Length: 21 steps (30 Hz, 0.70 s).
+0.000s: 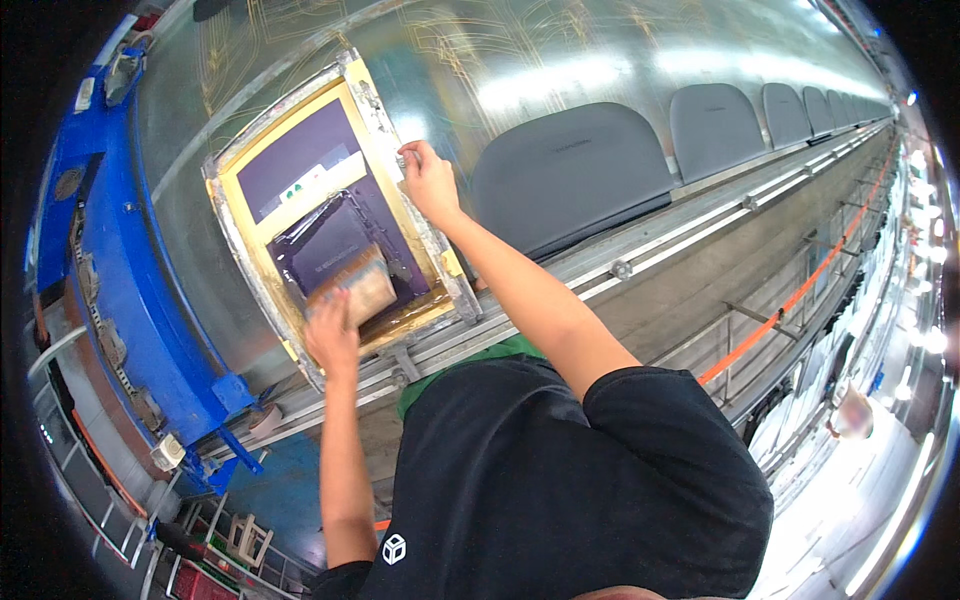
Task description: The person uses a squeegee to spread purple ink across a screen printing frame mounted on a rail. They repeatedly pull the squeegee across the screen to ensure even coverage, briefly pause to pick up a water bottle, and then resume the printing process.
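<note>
A screen-printing frame (pixel 232 255) lies on the shiny table, its yellow-bordered mesh facing up with purple areas. My left hand (pixel 333 332) grips a wide wooden squeegee (pixel 372 294), tilted on the mesh near the frame's near end. Dark wet ink (pixel 318 240) spreads over the mesh just beyond the squeegee. On the frame's right rail, my right hand (pixel 432 183) has its fingers curled around the edge. A white strip (pixel 308 187) with small green marks crosses the mesh. Whatever lies beneath the frame is hidden.
Grey round-topped flat pieces (pixel 570 170) run in a row along the table (pixel 430 75) to the right. Metal rails (pixel 690 228) follow its near edge. Blue machinery (pixel 165 270) stands at left. An orange line (pixel 790 300) stretches along racks at right.
</note>
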### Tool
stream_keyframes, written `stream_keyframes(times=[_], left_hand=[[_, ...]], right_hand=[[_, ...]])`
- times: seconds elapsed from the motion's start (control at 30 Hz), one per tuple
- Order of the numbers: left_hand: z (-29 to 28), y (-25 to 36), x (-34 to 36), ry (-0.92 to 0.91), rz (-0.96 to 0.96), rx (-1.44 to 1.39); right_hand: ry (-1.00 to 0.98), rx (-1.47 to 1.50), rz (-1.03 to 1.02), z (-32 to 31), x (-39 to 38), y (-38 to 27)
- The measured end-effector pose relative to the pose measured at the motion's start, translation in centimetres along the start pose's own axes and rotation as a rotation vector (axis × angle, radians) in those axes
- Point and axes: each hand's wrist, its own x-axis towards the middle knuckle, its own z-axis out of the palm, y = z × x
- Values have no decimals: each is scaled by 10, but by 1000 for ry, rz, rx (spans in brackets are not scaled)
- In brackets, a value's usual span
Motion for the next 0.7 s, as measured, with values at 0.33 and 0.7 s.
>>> stream_keyframes(times=[0.33, 0.7], left_hand=[[-25, -31, 114, 63, 9, -113], [-14, -12, 32, -84, -77, -170]], right_hand=[[38, -17, -63, 5, 6, 6], [52, -52, -17, 8, 8, 12]])
